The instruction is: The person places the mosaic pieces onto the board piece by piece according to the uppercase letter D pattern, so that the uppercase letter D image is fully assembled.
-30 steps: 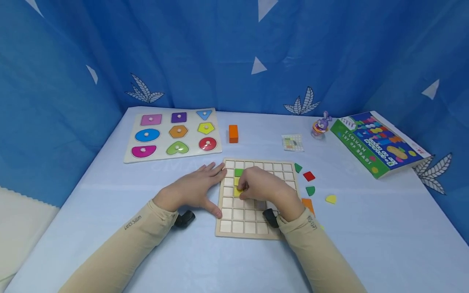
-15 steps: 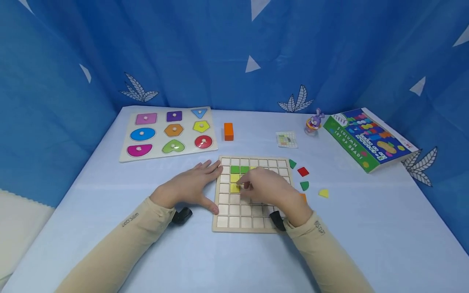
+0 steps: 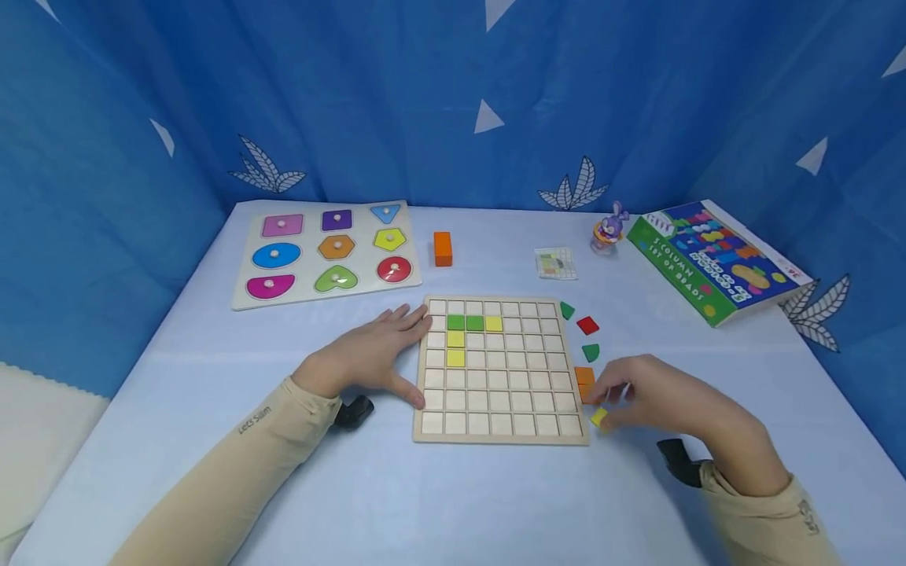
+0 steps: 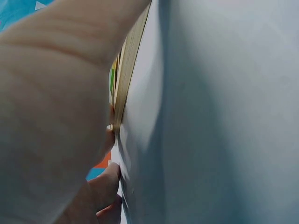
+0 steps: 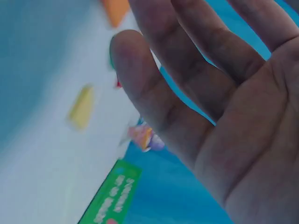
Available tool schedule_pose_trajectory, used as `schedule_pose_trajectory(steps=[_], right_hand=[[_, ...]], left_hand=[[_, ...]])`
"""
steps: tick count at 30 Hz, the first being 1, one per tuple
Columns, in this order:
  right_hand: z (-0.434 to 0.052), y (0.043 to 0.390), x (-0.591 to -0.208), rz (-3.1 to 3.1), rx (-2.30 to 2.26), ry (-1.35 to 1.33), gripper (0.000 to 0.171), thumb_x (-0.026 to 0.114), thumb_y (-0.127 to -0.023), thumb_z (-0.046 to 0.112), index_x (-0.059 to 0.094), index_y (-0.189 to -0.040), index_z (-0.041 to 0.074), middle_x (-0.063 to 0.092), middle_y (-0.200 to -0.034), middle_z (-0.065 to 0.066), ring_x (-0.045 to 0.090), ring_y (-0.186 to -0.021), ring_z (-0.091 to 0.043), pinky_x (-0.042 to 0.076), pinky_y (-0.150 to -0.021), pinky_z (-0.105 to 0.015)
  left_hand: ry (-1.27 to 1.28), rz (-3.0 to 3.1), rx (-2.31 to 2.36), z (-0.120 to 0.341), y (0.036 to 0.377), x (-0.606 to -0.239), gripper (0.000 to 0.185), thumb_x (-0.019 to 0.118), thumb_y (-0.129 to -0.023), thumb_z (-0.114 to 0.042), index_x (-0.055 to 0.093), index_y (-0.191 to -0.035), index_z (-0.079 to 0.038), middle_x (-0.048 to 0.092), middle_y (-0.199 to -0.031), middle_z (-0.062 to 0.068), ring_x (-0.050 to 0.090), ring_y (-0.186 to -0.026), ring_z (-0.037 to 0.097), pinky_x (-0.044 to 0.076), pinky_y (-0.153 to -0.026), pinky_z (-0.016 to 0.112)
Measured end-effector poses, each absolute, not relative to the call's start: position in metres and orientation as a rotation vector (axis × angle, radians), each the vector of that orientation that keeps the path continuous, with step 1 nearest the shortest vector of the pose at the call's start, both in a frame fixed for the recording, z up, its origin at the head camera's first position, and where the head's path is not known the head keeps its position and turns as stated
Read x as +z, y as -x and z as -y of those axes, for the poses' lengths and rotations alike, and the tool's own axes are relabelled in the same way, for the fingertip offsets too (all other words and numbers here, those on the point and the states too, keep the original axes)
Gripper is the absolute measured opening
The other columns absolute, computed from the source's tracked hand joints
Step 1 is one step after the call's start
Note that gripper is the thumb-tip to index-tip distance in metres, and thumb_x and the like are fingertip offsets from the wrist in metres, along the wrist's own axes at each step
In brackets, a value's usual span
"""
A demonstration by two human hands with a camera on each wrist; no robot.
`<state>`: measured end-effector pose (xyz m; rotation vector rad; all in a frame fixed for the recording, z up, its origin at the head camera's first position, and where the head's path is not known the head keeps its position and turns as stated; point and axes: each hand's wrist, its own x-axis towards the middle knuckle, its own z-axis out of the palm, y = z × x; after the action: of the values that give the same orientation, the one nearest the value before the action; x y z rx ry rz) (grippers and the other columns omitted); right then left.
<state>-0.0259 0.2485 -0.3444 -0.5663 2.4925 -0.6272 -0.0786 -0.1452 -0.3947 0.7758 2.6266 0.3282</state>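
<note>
A wooden grid board [image 3: 499, 401] lies on the table with two green tiles [image 3: 475, 323] and a yellow tile [image 3: 493, 324] in one row. Two more yellow tiles [image 3: 456, 358] sit below the row's left end. My left hand [image 3: 371, 354] rests spread at the board's left edge, its fingertips and thumb touching the frame. Right of the board, my right hand [image 3: 658, 397] hovers with parted fingers over a loose yellow tile [image 3: 598, 417]. The thumb is close to that tile; contact is unclear. In the right wrist view, the fingers [image 5: 135, 60] look extended, with nothing between them.
Orange tiles [image 3: 584, 376], two green pieces [image 3: 591, 352] and a red piece [image 3: 587, 325] lie beside the board. Behind stand a knob puzzle [image 3: 304, 248], an orange block [image 3: 442, 249], a small pattern card [image 3: 555, 263], a purple rabbit figure [image 3: 609, 229] and a bead-set box [image 3: 718, 259].
My right hand has left the board's yellow tiles and moved right to the loose pieces beside the board. My left hand stays at the left edge. The head view has shifted slightly.
</note>
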Motion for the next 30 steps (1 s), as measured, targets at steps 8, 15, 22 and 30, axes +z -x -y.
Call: schedule_pose_trajectory(steps=[8,15,22,30], right_hand=[[-0.272,0.014,-0.366,-2.465,-0.629,0.461,0.036,0.093,-0.07,0.018,0.078,-0.102,0.025,0.063,-0.091,0.009,0.055,-0.084,-0.016,0.053,-0.071,-0.028],[-0.274,0.016,-0.373,-2.481,-0.665,0.553,0.032,0.088,-0.077,0.015,0.078,-0.107,0.021,0.063,-0.094,0.011,0.055,-0.083,-0.013,0.054,-0.074,-0.028],[-0.272,0.015,-0.374,-2.48,-0.652,0.565,0.029,0.087,-0.077,0.013,0.078,-0.103,0.024,0.061,-0.088,0.011,0.054,-0.081,-0.014,0.052,-0.071,-0.026],[-0.271,0.018,-0.372,-2.483,-0.646,0.546,0.03,0.09,-0.073,0.013,0.077,-0.097,0.026,0.062,-0.093,0.01,0.055,-0.084,-0.016,0.053,-0.072,-0.027]], left_hand=[[-0.778,-2.629,0.316,0.145,0.08,-0.396,0.139,0.071,-0.055,-0.087,0.02,-0.161,-0.015,0.006,-0.168,0.0,0.001,-0.153,0.026,0.007,-0.123,0.041],[-0.783,-2.633,0.316,0.145,0.079,-0.396,0.138,0.072,-0.055,-0.086,0.021,-0.161,-0.014,0.007,-0.168,0.002,0.002,-0.153,0.027,0.007,-0.123,0.043],[-0.779,-2.63,0.322,0.145,0.078,-0.398,0.139,0.071,-0.055,-0.087,0.021,-0.161,-0.014,0.007,-0.168,0.001,0.002,-0.153,0.026,0.009,-0.123,0.043],[-0.781,-2.639,0.305,0.145,0.077,-0.398,0.137,0.073,-0.055,-0.086,0.022,-0.161,-0.014,0.008,-0.168,0.001,0.003,-0.153,0.026,0.008,-0.123,0.042]])
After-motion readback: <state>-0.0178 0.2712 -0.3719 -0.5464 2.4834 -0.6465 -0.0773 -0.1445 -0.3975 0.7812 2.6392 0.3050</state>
